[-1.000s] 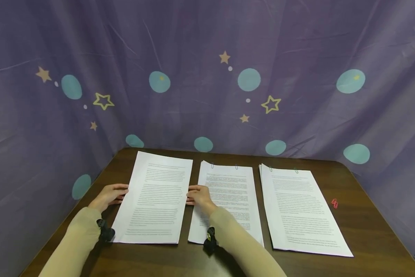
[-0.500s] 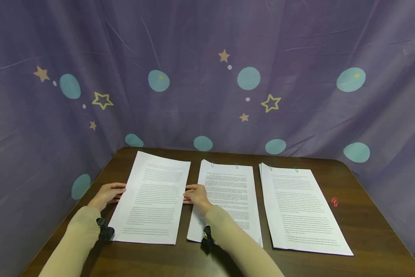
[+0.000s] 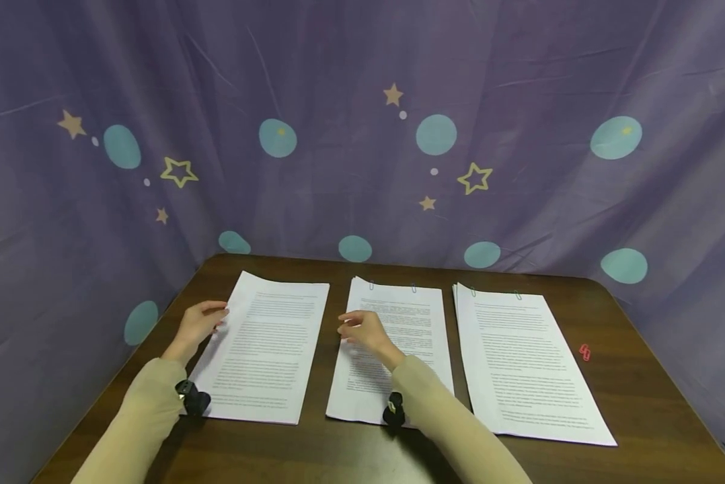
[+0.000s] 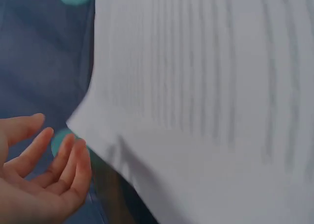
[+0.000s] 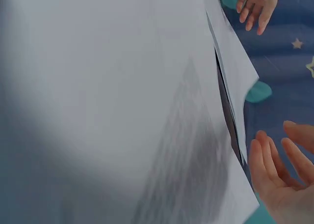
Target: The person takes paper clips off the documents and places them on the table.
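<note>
A printed paper stack (image 3: 265, 349) lies on the left of the table, its far left corner slightly raised. My left hand (image 3: 196, 328) is at its left edge, fingers loosely bent with nothing between them; in the left wrist view the fingers (image 4: 64, 167) are apart from the sheet. Above the left part of the middle paper stack (image 3: 393, 376) hovers my right hand (image 3: 367, 331), relaxed and holding nothing. Two blue paper clips (image 3: 413, 288) sit on the middle stack's top edge. No clips show on the left stack.
To the right lies another paper stack (image 3: 538, 376) with two green paper clips (image 3: 518, 295) on its top edge. Red paper clips (image 3: 584, 352) lie farther right on the brown table (image 3: 647, 410). A purple patterned curtain (image 3: 338, 202) hangs behind.
Both hands have let go of the left stack's sides. The right hand has moved right, over the middle stack; the left has risen slightly. The left stack has shifted a little left and now lies flatter.
</note>
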Tool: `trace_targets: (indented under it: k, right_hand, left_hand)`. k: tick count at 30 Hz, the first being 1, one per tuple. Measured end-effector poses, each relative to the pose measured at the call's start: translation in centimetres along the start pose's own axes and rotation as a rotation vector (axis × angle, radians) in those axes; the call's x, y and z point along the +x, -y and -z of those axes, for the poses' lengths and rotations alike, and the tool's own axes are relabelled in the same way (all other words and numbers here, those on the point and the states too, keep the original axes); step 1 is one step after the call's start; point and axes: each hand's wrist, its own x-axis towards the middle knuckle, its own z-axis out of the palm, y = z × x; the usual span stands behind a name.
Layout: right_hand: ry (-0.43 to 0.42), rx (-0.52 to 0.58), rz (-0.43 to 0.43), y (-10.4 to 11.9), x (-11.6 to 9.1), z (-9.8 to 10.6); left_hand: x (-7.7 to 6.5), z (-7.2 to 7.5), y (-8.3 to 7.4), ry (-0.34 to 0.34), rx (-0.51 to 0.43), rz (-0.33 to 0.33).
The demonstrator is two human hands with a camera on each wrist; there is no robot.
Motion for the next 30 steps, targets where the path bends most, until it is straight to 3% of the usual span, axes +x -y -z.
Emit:
trace_targets:
  k: [5, 9, 17, 21, 30]
  right_hand:
    - [0.011, -0.025, 0.02, 0.0, -0.6, 2.5]
    - [-0.005, -0.05, 0.009, 0.2, -1.2, 4.3]
    - [-0.068, -0.09, -0.002, 1.4, -3.1, 7.8]
    - [-0.111, -0.121, -0.012, 0.0, -2.8, 9.5]
    - [-0.153, -0.231, 0.004, -0.4, -3.9, 12.5]
  left_hand:
    - [-1.4, -1.8, -4.2, 0.06, -0.035, -0.066]
    - [-2.0, -3.3, -6.2, 0.091, -0.023, -0.109]
    - [-2.1, -6.8, -7.9, 0.13, -0.093, -0.107]
    - [-2.3, -8.3, -8.5, 0.147, -0.13, -0.1]
    - [-3.1, -11.3, -9.9, 0.179, -0.222, -0.119]
